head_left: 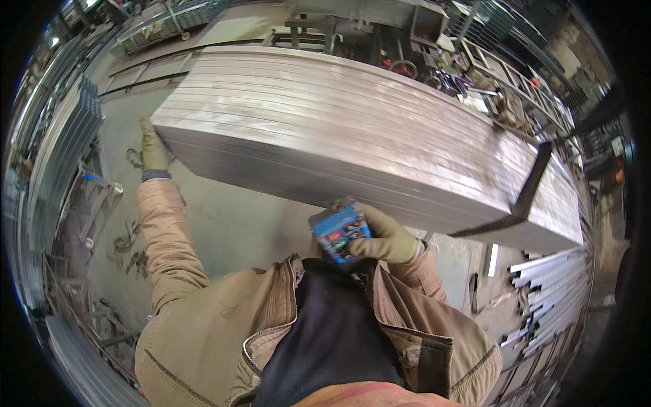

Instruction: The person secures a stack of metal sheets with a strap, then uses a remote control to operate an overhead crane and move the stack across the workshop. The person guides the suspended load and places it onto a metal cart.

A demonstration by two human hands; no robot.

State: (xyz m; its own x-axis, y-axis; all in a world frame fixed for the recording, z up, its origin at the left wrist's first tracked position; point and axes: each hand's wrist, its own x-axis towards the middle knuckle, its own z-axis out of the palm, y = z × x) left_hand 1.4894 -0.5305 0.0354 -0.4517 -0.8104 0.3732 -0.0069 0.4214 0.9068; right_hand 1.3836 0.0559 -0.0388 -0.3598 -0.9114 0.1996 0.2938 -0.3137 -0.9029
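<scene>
A long bundle of silvery square metal tubes lies across the view in front of me. At its left end my gloved left hand touches the corner, with the fingers stretched out along the end. Close to my chest, my gloved right hand is closed around a small boxy thing with a blue, multicoloured label. Its kind is not plain, and a dark part shows behind it. A dark strap wraps the bundle toward its right end.
Loose thin metal tubes lie at the lower right. Stacked tubes stand at the left, near a wheeled metal frame. Straps lie on the floor. Tools and clutter sit beyond the bundle.
</scene>
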